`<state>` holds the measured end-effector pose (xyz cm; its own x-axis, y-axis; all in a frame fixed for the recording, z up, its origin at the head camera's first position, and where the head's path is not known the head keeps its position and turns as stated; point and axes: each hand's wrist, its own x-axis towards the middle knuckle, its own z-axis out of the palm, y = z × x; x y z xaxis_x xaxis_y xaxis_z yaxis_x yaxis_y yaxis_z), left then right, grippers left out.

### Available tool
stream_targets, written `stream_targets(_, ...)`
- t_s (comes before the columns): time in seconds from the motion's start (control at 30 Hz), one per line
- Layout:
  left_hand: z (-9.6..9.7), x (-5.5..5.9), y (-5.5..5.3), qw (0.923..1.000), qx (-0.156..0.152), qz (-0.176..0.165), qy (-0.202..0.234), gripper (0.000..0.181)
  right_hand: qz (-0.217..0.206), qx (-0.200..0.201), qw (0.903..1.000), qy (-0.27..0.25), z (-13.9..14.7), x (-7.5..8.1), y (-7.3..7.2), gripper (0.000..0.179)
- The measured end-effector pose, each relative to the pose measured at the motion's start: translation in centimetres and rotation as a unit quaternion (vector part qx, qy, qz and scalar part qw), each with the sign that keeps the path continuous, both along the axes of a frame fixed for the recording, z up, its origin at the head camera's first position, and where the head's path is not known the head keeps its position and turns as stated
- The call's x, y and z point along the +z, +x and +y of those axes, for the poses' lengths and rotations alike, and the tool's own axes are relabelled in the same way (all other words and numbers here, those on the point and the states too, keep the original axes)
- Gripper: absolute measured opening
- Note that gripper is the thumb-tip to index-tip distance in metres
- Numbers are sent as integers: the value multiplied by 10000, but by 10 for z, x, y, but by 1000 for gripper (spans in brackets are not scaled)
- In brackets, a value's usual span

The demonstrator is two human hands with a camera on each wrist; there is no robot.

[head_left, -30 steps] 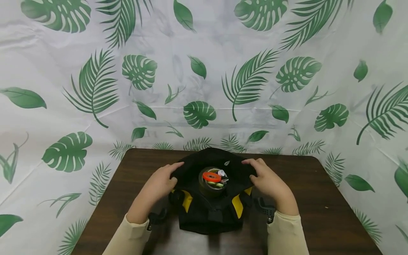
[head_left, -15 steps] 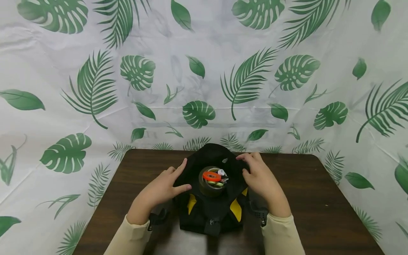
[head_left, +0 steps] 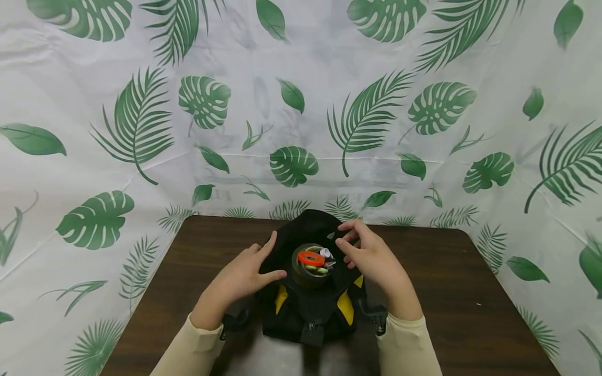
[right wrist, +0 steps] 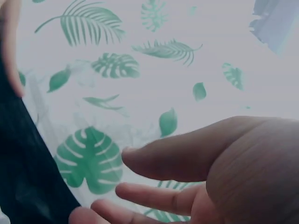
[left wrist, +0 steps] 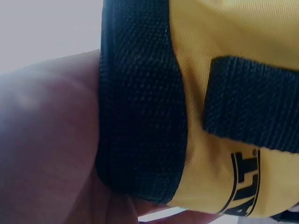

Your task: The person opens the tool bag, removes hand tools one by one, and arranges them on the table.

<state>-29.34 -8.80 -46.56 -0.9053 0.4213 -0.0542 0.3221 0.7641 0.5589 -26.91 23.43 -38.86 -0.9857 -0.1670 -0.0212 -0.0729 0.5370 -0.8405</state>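
A black and yellow fabric bag [head_left: 345,308] stands with its mouth spread wide. Inside sits a dark olive round holder [head_left: 308,279], like a tape roll, filled with small things: an orange disc [head_left: 311,258], a white cap [head_left: 325,253] and green pieces [head_left: 316,269]. My left hand [head_left: 240,274] rests against the bag's left side, thumb and forefinger straight and spread over its rim; the left wrist view shows it against the black webbing edge [left wrist: 142,98]. Over the bag's right rim my right hand [head_left: 373,256] hovers with loosely bent fingers, thumb apart from them, holding nothing.
The bag stands on a dark brown wooden table [head_left: 451,292]. Behind it and along both sides hangs a white sheet [head_left: 254,31] printed with green leaves. Dark wrist bands [head_left: 376,313] show at the cuffs.
Both hands have moved inward, narrowing the bag's mouth. My right hand has come off the right rim toward the middle. The front flap of the bag now hangs lower.
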Motion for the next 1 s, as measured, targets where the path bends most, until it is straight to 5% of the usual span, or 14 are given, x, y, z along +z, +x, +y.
stream_targets(0.5,-1,-1,-1,9999,-148,47,-20,99,-361,611,9939,848,-46,4,-40,29)
stream_targets(0.8,-1,0,2,9998,-176,16,-11,100,-700,947,9783,1705,-49,-22,-59,56)
stream_targets(1.0,0,-1,3,9998,-184,-19,-26,101,-844,1129,9698,1991,-50,-32,-59,71)
